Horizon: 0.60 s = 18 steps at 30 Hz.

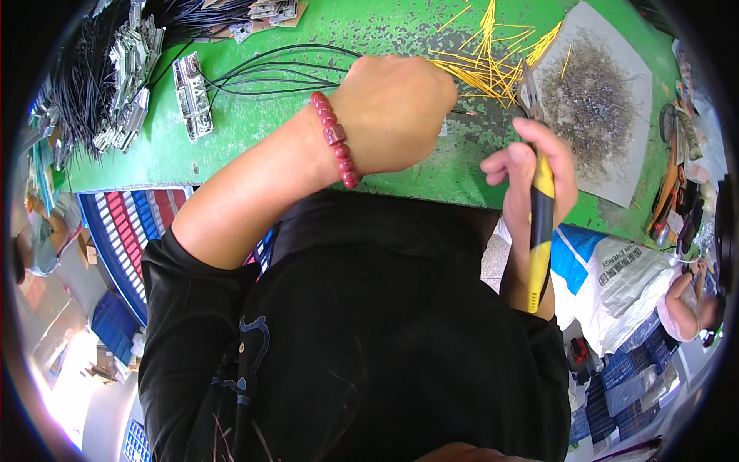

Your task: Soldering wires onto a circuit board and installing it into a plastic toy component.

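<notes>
two hands [396,112], one pliers [540,208], one bracelet [336,138]

- Pliers [539,208]: yellow-and-black handles, metal jaws. Held in the right grip [531,181], handles running down past the wrist, jaws pointing up and away over the tabletop.
- Thin black wire [460,112]: pinched in the closed left grip [392,112], its short end poking out rightward toward the plier jaws.

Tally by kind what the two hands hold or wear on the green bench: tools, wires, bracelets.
Yellow-and-black handled pliers, in the right hand: 1
Thin wire, in the left hand: 1
Red bead bracelet, left wrist: 1
Total: 3
</notes>
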Tool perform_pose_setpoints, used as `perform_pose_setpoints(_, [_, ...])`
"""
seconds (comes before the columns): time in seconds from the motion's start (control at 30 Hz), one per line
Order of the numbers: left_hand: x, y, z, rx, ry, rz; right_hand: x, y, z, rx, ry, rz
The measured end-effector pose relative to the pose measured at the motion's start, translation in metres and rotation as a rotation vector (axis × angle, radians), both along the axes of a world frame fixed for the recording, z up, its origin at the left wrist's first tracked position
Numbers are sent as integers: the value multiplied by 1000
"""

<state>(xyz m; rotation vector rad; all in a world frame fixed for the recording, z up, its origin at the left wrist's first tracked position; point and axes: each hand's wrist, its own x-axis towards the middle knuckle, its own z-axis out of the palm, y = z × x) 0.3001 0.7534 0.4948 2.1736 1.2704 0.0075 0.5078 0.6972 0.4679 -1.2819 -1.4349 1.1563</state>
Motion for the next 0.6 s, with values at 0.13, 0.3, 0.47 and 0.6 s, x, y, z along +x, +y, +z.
perform_pose_setpoints(0.13, [-1, -1, -5, 8, 14, 3, -25, 29, -2, 277, -56, 41])
perform_pose_setpoints(0.3, [-1, 0, -3, 3, 13, -3, -35, 37, -1, 377, -108, 48])
perform_pose_setpoints(0.47, [-5, 0, -6, 27, 15, -28, -30, 29, -10, 213, -101, 53])
perform_pose_setpoints(0.6, [-8, -2, -8, 39, -52, -15, -30, 21, -17, 164, -28, 58])
